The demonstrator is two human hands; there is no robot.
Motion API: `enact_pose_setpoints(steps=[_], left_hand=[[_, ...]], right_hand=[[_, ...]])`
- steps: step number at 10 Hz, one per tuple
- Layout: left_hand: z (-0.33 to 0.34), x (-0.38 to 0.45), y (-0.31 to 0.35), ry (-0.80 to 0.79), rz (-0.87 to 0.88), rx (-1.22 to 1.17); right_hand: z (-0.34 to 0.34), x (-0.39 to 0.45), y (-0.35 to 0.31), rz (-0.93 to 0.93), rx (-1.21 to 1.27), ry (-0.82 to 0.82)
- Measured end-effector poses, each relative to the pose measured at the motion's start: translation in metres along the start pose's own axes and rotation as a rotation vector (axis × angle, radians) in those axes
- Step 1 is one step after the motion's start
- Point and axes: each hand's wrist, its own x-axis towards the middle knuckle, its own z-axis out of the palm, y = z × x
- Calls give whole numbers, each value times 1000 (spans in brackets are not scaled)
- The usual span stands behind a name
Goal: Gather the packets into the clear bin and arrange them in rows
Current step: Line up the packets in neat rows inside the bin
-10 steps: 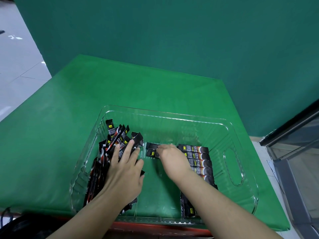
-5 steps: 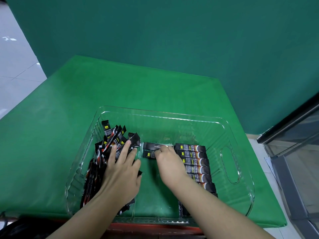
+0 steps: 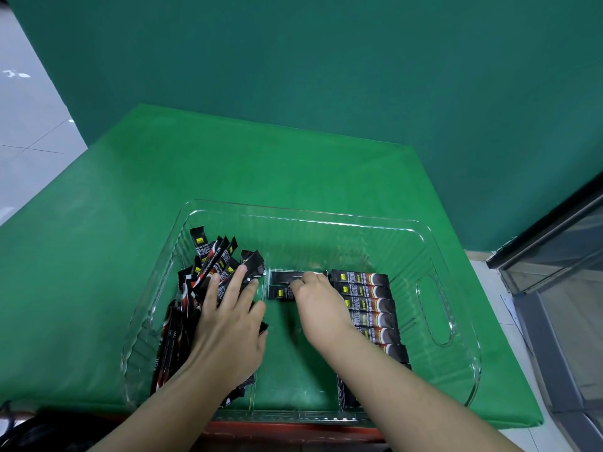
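Note:
A clear plastic bin (image 3: 434, 252) stands on the green table. Inside it on the left lies a loose heap of black stick packets (image 3: 208, 265). My left hand (image 3: 228, 321) rests flat on that heap, fingers spread. On the right, several packets lie side by side in a neat row (image 3: 368, 298). In the middle at the far side lie two more packets (image 3: 282, 285), one behind the other. My right hand (image 3: 318, 301) has its curled fingertips on those two packets; the fingers hide their right ends.
The green cloth table (image 3: 261, 171) extends behind and to both sides of the bin. A green wall rises at the back. A dark metal and glass frame (image 3: 561, 256) stands off the table's right edge. White floor tiles show at the far left.
Both hands stay in nearly the same places. My right fingertips keep nudging the two middle packets, and the view has shifted slightly.

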Motion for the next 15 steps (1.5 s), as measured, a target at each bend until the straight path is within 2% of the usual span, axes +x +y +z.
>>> enact_pose_setpoints(steps=[13, 14, 15], left_hand=[[-1, -2, 0, 7, 4, -5], [-2, -2, 0, 12, 4, -8], [-2, -2, 0, 12, 0, -8]], right_hand=[[12, 6, 4, -4, 10, 51], [12, 11, 2, -41, 50, 124], [2, 23, 0, -178, 166, 207]])
